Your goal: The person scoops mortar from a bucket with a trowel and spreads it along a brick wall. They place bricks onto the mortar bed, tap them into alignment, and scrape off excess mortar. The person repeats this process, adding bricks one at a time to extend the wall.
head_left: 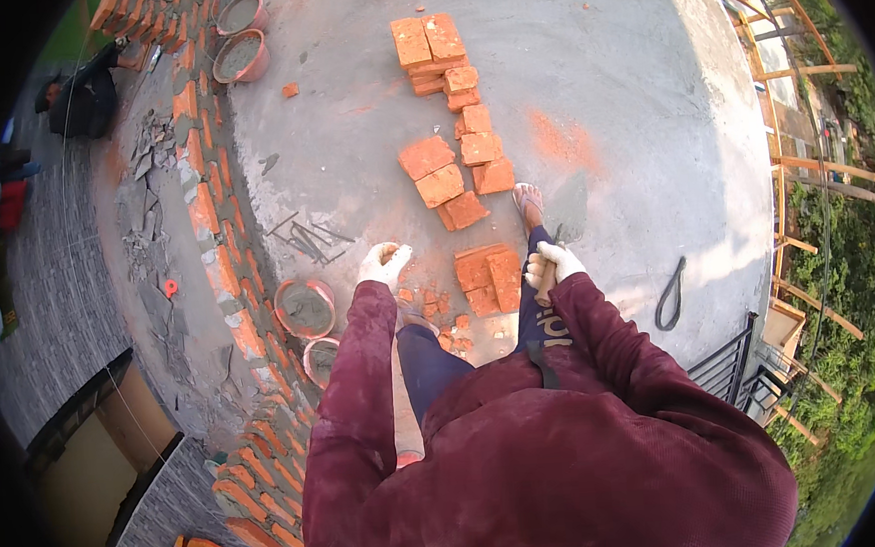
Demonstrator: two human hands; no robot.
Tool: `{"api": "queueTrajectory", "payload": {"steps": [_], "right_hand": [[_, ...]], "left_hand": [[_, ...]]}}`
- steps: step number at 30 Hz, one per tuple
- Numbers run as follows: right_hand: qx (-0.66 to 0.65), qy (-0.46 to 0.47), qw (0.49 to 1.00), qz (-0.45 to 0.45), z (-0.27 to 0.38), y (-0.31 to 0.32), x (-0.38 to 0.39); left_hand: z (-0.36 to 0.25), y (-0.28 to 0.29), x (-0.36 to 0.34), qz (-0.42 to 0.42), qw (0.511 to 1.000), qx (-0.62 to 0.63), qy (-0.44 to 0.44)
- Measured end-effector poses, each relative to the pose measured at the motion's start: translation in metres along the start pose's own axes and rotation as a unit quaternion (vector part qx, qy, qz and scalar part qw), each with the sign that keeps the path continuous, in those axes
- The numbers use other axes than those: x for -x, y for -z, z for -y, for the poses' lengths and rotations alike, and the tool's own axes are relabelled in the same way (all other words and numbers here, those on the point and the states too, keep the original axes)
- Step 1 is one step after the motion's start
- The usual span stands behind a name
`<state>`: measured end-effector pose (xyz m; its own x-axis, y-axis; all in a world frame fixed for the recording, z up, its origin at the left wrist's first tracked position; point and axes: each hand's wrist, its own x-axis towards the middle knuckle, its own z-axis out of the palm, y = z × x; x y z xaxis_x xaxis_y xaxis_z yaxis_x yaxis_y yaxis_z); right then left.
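Observation:
My right hand, in a white glove, is closed round the wooden handle of a trowel, whose grey blade points away from me above the floor. In a white glove too, my left hand is held out to the left with its fingers curled in, and nothing shows between them. Between my hands, in front of my feet, lies a small group of orange bricks. Broken brick pieces are scattered close to my left foot. Farther ahead, more bricks lie in loose stacks.
To my left runs a low brick wall with mortar joints. Mortar tubs stand beside it, with more tubs far left. Metal rods and a black loop lie on the floor. Another person is beyond the wall; a railing stands right.

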<state>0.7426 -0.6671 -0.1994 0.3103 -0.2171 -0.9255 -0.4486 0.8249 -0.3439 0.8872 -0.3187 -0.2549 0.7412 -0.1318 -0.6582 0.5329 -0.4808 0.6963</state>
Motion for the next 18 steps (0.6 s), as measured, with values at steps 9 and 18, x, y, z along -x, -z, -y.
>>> {"api": "queueTrajectory", "payload": {"steps": [9, 18], "right_hand": [[0.130, -0.127, 0.983, -0.004, 0.004, 0.022, -0.157], [0.168, -0.183, 0.968, -0.028, 0.047, 0.045, -0.190]], "left_hand": [[-0.105, -0.167, -0.320, -0.015, 0.993, -0.108, 0.039], [-0.170, -0.344, -0.539, -0.180, 0.939, -0.259, 0.140]]}}
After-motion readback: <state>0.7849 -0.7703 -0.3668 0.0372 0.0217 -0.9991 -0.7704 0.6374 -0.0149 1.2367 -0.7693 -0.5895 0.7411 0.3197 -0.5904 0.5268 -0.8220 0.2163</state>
